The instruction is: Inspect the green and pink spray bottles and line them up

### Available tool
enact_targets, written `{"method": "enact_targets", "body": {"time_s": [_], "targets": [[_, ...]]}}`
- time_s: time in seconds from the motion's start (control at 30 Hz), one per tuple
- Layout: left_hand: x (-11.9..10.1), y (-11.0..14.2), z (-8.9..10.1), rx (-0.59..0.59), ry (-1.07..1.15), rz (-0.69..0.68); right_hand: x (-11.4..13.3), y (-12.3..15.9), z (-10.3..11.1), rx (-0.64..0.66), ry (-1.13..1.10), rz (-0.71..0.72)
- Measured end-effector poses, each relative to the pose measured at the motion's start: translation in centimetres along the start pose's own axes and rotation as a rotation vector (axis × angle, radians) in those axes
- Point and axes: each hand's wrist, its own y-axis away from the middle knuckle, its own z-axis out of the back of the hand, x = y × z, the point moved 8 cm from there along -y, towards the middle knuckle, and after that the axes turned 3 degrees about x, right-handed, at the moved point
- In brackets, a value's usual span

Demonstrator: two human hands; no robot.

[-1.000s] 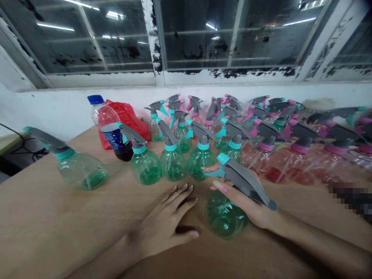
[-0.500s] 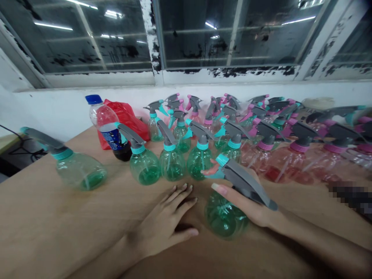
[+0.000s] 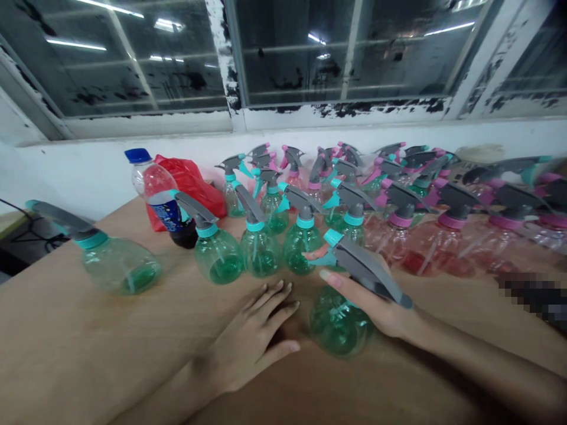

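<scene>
My right hand grips the neck of a green spray bottle with a grey trigger head and teal nozzle; the bottle stands on the brown table in front of me. My left hand lies flat on the table just left of that bottle, fingers stretched out and holding nothing. Behind the hands stands a row of green spray bottles.
Several pink spray bottles crowd the table's right and back. One green bottle stands apart at the left. A soda bottle with a blue cap and a red plastic bag sit near the white wall under the windows.
The view has shifted slightly; the held bottle and my right hand sit a little further from me. My left hand stays flat in place.
</scene>
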Motion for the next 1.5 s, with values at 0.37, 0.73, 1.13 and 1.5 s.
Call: {"method": "enact_targets", "body": {"time_s": [0.37,0.73,1.13,1.5], "targets": [[-0.05,0.28,-0.28,-0.025,0.008,-0.001,0.08,0.26,-0.05,-0.021,-0.011,0.032],[-0.12,0.23,-0.06,-0.005,0.054,0.013,0.38,0.23,-0.04,-0.012,-0.002,0.036],[-0.05,0.44,-0.37,0.008,0.052,0.008,0.11,0.23,0.05,0.006,0.109,0.037],[0.04,0.43,-0.35,0.014,0.073,0.019,0.85,0.11,0.15,0.001,0.013,0.066]]}}
